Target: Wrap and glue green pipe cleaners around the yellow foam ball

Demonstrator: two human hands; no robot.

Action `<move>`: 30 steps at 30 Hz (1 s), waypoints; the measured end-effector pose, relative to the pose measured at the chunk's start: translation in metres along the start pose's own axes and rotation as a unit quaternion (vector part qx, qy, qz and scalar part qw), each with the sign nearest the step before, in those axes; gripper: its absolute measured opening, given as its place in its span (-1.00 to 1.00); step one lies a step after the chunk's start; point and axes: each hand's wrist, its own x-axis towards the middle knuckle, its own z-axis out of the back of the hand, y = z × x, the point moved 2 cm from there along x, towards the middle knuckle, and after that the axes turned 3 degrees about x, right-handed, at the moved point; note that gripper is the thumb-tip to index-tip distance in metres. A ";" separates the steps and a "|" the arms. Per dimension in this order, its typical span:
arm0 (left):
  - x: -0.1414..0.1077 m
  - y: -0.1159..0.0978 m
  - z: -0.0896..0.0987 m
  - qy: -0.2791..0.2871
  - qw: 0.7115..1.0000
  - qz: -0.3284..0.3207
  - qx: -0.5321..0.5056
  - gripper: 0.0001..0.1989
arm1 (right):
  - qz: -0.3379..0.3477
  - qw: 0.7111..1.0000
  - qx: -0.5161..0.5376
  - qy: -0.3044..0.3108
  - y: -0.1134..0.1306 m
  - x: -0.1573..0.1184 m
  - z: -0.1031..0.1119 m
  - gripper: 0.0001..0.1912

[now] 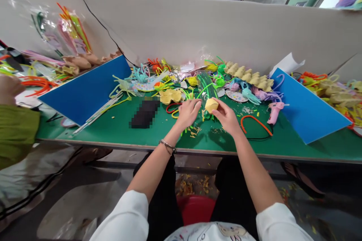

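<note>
My right hand point(226, 116) is closed on a small yellow egg-carton cup point(211, 105), held above the green table point(158, 135). To its left, my left hand point(189, 113) has its fingers pressed together, a thin green stem near the fingertips; whether it grips that stem is hard to make out. Behind both hands lies a bundle of green pipe cleaners point(207, 86) in clear wrap. A torn yellow carton piece point(170, 96) rests to the left of the bundle. Yellow scraps point(195, 131) lie below my hands.
Blue panels stand at left point(85, 90) and right point(308, 105). A pink glue gun point(275, 112) and an orange loop point(256, 118) lie at right. Along the back are a carton strip point(249, 75) and colourful pipe cleaners. A person's green sleeve point(17, 131) shows at far left.
</note>
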 end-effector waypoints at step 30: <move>-0.032 -0.021 0.001 0.031 0.938 -0.071 -0.338 -0.70 | -0.170 0.871 0.460 -0.042 -0.015 0.003 -0.010 -0.71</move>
